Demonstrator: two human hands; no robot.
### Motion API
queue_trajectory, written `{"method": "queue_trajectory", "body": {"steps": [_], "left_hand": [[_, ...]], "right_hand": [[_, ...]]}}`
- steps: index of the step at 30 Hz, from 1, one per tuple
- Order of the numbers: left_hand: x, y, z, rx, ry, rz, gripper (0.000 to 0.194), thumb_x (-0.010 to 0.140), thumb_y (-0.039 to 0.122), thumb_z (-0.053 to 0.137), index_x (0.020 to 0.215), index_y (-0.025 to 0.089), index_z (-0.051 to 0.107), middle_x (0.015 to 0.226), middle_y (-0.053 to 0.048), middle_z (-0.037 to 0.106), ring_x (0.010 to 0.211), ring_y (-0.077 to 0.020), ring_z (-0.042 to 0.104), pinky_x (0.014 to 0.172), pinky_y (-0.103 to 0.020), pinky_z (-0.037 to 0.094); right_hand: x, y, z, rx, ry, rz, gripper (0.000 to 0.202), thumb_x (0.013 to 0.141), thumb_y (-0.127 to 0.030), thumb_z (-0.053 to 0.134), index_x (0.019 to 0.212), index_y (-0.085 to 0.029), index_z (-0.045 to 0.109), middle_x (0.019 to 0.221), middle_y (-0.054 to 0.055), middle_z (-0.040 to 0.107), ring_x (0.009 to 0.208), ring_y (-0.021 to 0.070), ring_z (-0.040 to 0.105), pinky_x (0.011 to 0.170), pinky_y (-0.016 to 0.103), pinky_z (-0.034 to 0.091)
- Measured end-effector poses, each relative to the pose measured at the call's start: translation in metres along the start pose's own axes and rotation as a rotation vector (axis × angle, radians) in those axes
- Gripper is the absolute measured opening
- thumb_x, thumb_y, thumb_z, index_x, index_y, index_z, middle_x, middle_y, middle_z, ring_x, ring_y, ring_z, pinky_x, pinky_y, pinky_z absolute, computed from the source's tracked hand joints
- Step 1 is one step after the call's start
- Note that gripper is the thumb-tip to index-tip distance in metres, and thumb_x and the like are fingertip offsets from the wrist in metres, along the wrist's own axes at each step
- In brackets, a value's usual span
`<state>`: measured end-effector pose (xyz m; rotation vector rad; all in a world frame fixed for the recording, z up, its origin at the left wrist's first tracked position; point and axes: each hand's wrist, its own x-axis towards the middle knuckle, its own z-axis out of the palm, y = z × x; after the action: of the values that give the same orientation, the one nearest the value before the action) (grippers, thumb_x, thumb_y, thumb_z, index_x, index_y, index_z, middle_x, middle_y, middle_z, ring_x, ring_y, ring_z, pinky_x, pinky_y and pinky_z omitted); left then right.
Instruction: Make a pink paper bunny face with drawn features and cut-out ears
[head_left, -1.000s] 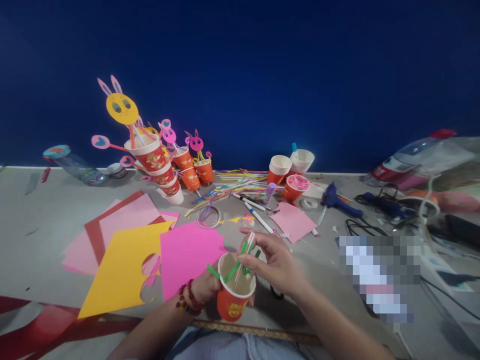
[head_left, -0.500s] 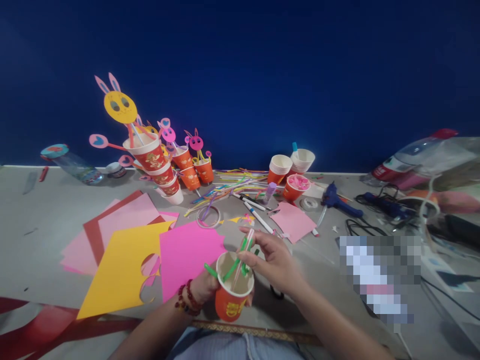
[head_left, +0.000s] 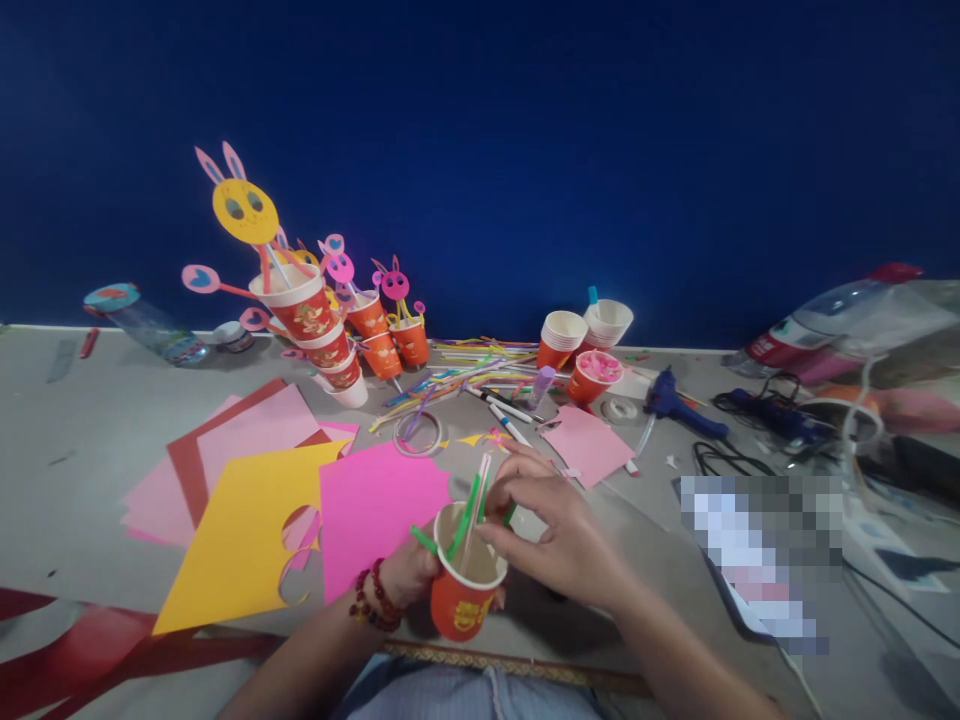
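An orange-red paper cup (head_left: 459,607) with yellow print stands upright in my left hand (head_left: 414,572), whose fingers wrap round it from the left. Inside lean a white straw with thin stripes (head_left: 477,515) and green straws (head_left: 464,515); one green end (head_left: 424,540) sticks out over the left rim. My right hand (head_left: 551,520) is at the right rim with thumb and fingers curled together. A bit of green straw shows between them, though the fingers partly hide it.
Left lie yellow (head_left: 247,520) and magenta paper (head_left: 379,510) sheets. Behind are decorated cups (head_left: 300,315), loose straws (head_left: 480,365), tape (head_left: 417,435) and markers (head_left: 510,425). Stacked cups (head_left: 559,338), a glue gun (head_left: 679,405), cables and a blurred-out device (head_left: 750,560) are right.
My right hand has let go of the white straw and shifted slightly right, its fingers curling at the rim. The straws now lean differently. My left hand keeps the cup in place.
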<state>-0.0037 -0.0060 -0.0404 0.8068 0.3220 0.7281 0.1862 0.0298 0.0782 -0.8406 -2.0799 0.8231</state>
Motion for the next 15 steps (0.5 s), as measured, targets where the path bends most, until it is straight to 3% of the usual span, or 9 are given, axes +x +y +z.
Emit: {"method": "queue_trajectory", "body": {"steps": [5, 10, 15], "left_hand": [[0.000, 0.008, 0.006, -0.033, 0.033, 0.015, 0.078, 0.065, 0.079, 0.073, 0.099, 0.009, 0.075, 0.082, -0.012, 0.073, 0.071, -0.0216, 0.069, 0.065, -0.029, 0.051], [0.002, 0.012, 0.006, -0.040, 0.024, 0.015, 0.080, 0.059, 0.078, 0.078, 0.099, 0.009, 0.074, 0.082, -0.012, 0.074, 0.071, -0.0217, 0.069, 0.065, -0.029, 0.052], [0.002, 0.010, 0.005, -0.053, -0.010, 0.014, 0.078, 0.061, 0.076, 0.078, 0.103, 0.011, 0.074, 0.080, -0.012, 0.074, 0.071, -0.0220, 0.070, 0.065, -0.029, 0.052]], "right_hand": [[-0.002, -0.002, 0.001, -0.022, 0.029, 0.031, 0.017, 0.085, -0.020, 0.071, 0.075, -0.023, 0.058, 0.076, -0.001, 0.064, 0.077, 0.0179, 0.063, 0.114, 0.050, 0.035], [-0.003, -0.003, 0.000, -0.042, 0.051, 0.041, 0.015, 0.086, -0.021, 0.072, 0.079, -0.024, 0.059, 0.096, 0.004, 0.070, 0.097, 0.0223, 0.066, 0.116, 0.053, 0.033], [-0.004, -0.002, 0.002, -0.087, 0.029, 0.023, 0.014, 0.087, -0.019, 0.069, 0.080, -0.025, 0.058, 0.092, 0.004, 0.073, 0.107, 0.0256, 0.067, 0.120, 0.058, 0.026]]}}
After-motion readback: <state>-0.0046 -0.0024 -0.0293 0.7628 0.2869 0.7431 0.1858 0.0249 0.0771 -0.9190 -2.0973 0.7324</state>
